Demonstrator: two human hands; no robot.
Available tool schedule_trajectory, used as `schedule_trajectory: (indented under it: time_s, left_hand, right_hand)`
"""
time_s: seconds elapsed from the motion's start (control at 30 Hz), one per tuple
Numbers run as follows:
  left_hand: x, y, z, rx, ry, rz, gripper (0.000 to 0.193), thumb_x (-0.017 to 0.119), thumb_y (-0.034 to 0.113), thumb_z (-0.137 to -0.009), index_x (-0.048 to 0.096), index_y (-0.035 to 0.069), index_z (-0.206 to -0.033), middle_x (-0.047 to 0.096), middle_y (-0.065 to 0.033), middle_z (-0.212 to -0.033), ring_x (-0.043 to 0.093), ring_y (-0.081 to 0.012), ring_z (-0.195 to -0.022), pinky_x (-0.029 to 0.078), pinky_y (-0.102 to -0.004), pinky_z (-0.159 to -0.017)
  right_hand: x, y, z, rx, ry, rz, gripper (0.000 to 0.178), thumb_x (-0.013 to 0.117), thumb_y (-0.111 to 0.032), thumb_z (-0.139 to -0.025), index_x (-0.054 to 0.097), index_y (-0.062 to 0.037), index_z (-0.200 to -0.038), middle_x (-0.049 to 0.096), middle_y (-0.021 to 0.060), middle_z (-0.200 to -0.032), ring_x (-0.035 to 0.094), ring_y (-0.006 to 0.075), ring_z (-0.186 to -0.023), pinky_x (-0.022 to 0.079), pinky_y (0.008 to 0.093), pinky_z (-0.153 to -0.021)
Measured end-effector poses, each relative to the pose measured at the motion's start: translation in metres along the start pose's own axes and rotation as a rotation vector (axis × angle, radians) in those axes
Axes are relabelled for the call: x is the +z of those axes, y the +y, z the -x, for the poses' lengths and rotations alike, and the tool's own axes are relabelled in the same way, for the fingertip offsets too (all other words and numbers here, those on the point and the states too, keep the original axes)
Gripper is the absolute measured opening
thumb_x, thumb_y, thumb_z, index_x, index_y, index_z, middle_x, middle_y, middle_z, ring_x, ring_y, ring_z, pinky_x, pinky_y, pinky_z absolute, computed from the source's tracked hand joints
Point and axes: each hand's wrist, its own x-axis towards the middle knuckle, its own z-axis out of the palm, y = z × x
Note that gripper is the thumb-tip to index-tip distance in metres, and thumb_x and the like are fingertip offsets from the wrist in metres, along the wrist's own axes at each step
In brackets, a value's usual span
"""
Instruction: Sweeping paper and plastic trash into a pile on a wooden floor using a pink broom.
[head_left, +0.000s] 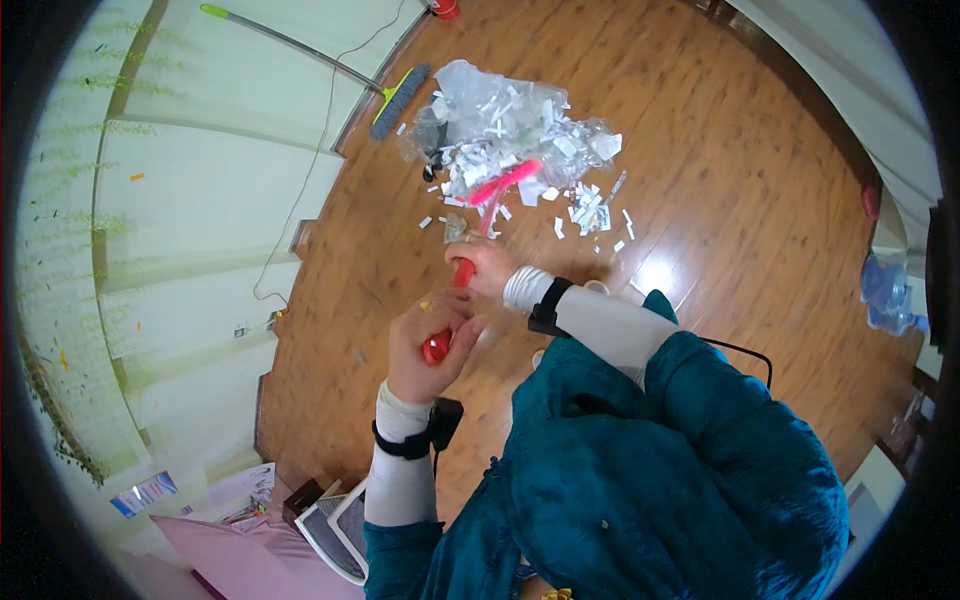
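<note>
In the head view, the left hand (428,345) wraps its fingers tight round the red broom (470,250) handle's end while the right hand (484,265) grips it higher, the pink brush head at twelve o'clock touching the paper scraps (590,210) and clear plastic bag (500,110) on the wooden floor (720,180).

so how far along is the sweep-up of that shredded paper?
Mostly gathered: the paper scraps lie heaped with clear plastic wrap on the wooden floor. In hand: left hand on the red handle end, right hand higher up, the pink broom head at the heap's near edge. Left: stray bits beside the heap, and the heap itself lies unbagged.
</note>
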Motion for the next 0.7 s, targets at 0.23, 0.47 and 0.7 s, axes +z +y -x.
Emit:
schedule_trajectory:
  time_s: [0.23, 0.47, 0.7]
  left_hand:
    - [0.0, 0.029, 0.022, 0.112, -0.146, -0.121, 0.015, 0.072, 0.001, -0.077, 0.059, 0.001, -0.068, 0.066, -0.0126, -0.078, 0.067, -0.0339, -0.091, 0.052, -0.0392, -0.082]
    - [-0.013, 0.003, 0.037, -0.167, -0.077, 0.102, 0.015, 0.071, 0.0, -0.081, 0.061, -0.002, -0.071, 0.068, -0.014, -0.08, 0.068, -0.0302, -0.09, 0.052, -0.0381, -0.084]
    - [0.01, -0.042, 0.033, -0.181, 0.052, 0.032, 0.018, 0.07, 0.0, -0.083, 0.059, -0.003, -0.07, 0.068, -0.0153, -0.086, 0.067, -0.0271, -0.094, 0.05, -0.0365, -0.085]
  right_hand:
    - [0.01, -0.022, 0.027, -0.124, 0.085, -0.069, 0.015, 0.066, -0.007, -0.074, 0.058, -0.01, -0.086, 0.056, 0.008, -0.08, 0.056, 0.0316, -0.083, 0.046, 0.0422, -0.074]
    - [0.053, -0.008, 0.063, -0.023, -0.065, -0.156, 0.014, 0.065, -0.005, -0.073, 0.058, -0.0095, -0.084, 0.056, 0.0087, -0.074, 0.056, 0.0312, -0.076, 0.045, 0.04, -0.068]
    - [0.055, 0.021, 0.038, 0.039, -0.085, -0.152, 0.012, 0.066, -0.009, -0.071, 0.058, -0.0104, -0.08, 0.058, 0.0104, -0.077, 0.056, 0.0328, -0.08, 0.043, 0.0425, -0.069]
